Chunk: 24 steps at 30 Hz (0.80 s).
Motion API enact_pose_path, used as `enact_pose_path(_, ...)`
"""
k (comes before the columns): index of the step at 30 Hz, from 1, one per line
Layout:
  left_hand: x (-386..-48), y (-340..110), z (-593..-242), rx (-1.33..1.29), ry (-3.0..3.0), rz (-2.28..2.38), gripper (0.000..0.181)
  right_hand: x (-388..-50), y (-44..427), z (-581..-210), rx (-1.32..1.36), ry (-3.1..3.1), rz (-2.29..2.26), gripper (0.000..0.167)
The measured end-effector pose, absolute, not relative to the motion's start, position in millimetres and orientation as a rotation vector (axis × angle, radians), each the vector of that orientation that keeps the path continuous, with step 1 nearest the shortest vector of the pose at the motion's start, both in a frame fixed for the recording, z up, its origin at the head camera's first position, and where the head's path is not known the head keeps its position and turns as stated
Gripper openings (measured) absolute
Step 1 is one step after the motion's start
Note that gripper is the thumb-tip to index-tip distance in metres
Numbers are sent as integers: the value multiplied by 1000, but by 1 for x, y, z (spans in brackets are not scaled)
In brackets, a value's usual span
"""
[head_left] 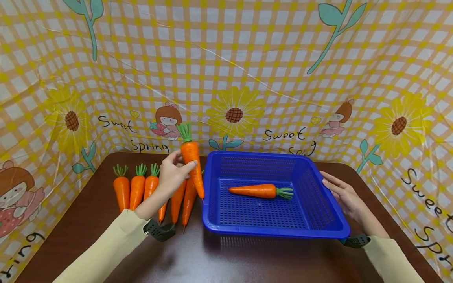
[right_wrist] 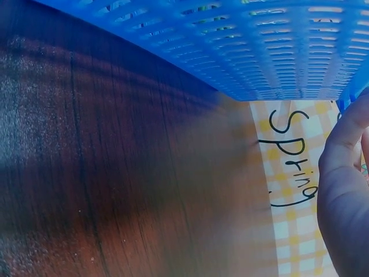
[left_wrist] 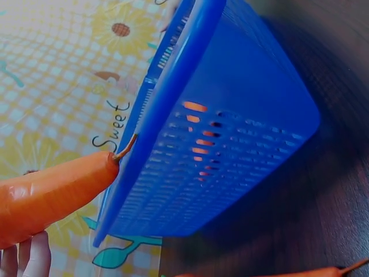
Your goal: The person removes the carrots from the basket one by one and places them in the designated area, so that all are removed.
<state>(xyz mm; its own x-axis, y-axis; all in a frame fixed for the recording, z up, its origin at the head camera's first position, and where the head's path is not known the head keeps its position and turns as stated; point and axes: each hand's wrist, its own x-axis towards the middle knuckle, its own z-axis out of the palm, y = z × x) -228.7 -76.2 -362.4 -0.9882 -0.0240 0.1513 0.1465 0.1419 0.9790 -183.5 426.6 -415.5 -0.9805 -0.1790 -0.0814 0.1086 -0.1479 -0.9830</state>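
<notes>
My left hand (head_left: 172,175) holds an orange carrot (head_left: 192,152) with its green top up, thumb across its front. The carrot's thin tip points down beside the left rim of a blue plastic basket (head_left: 276,232); in the left wrist view the tip (left_wrist: 125,147) overlaps that rim. Inside the basket, one carrot (head_left: 255,191) lies on its side, green top to the right. On the basket's right side my right hand (head_left: 345,195) grips the rim. In the right wrist view only part of this hand (right_wrist: 349,190) shows, next to the slotted wall.
Several more carrots (head_left: 137,190) lie in a row left of the basket, some partly behind my left hand and arm. The dark brown table (head_left: 184,257) is enclosed at the back and sides by a checked cloth (head_left: 226,59) with sunflowers.
</notes>
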Motion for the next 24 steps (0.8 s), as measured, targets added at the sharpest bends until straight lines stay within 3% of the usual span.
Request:
enact_pose_path(7, -227, -86, -367, -104, -2240, -2000, 44, -183, 430, -418, -158, 1861, -2235, 39)
enact_pose_path(24, -222, -124, -375, 21, -2289, -2007, 51, -186, 427, -418, -94, 1893, -2271, 36)
